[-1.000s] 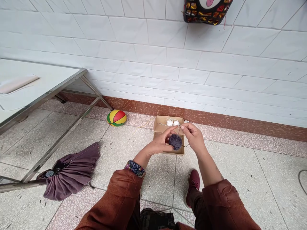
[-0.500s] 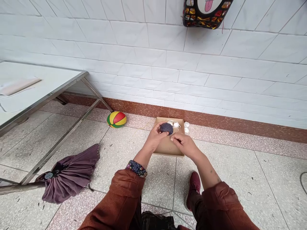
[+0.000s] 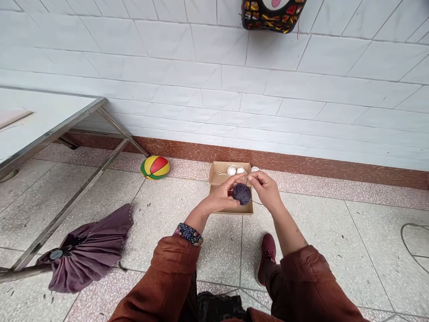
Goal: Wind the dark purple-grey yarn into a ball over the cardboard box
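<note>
A dark grey-purple ball of yarn [image 3: 241,194] is held in my left hand [image 3: 223,195], thumb below it and fingers above. To its right, my right hand [image 3: 266,188] pinches a thin strand of the same dark yarn between thumb and forefinger. Both hands are over an open cardboard box [image 3: 231,212] on the floor. Inside the box, toward the wall, lie white yarn balls [image 3: 231,170] with loose pale strands. Another white ball [image 3: 255,169] sits just outside its right edge, partly hidden behind my right hand.
A yellow, red and green ball [image 3: 155,167] lies by the metal-framed table [image 3: 100,102] on the left. A folded purple umbrella [image 3: 97,250] rests on the floor. On the tiled wall hangs a black patterned bag [image 3: 273,20]. A dark wire [image 3: 407,241] lies at the right.
The yarn ball has turned and moved slightly right and nearer me. My right hand has risen from below the ball to beside its upper right. The view has shifted a little rightward.
</note>
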`<state>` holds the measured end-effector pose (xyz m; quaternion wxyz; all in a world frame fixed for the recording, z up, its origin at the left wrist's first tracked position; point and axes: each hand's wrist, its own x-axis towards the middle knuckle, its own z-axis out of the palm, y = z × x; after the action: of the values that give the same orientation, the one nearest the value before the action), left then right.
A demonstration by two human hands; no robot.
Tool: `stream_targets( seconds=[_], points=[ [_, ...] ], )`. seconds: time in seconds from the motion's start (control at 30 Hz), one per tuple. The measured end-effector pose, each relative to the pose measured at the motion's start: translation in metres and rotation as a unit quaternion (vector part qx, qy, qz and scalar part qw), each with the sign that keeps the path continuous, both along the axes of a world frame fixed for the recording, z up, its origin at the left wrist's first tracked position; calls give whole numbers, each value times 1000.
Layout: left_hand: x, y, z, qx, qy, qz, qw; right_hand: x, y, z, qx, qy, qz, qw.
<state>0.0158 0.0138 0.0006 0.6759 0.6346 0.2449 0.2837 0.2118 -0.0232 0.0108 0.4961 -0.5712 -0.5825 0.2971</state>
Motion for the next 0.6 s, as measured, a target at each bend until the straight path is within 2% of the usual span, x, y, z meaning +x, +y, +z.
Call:
stream_targets(
  seconds=[0.07,0.13,0.3,0.4,0.47,0.53,0.6],
  points=[
    [0,-2,2,-28,-59,-2,998,-1,3,-8,-28,-11,-4,1000],
    [0,-1,2,-61,-107,26,992,-5,5,-14,-48,-41,9,998],
    [1,7,-3,-107,-127,167,972,-17,0,-14,-23,-123,95,988],
    [0,12,-7,-84,-72,237,965,-22,-6,0,-4,-97,171,980],
    [0,13,-8,-42,-14,261,964,-22,-10,10,6,-62,184,981],
    [-1,13,-9,14,37,251,967,-20,-10,16,22,-35,162,986],
    [-2,10,-7,45,63,194,978,-15,-9,18,40,-27,126,991]
  ],
)
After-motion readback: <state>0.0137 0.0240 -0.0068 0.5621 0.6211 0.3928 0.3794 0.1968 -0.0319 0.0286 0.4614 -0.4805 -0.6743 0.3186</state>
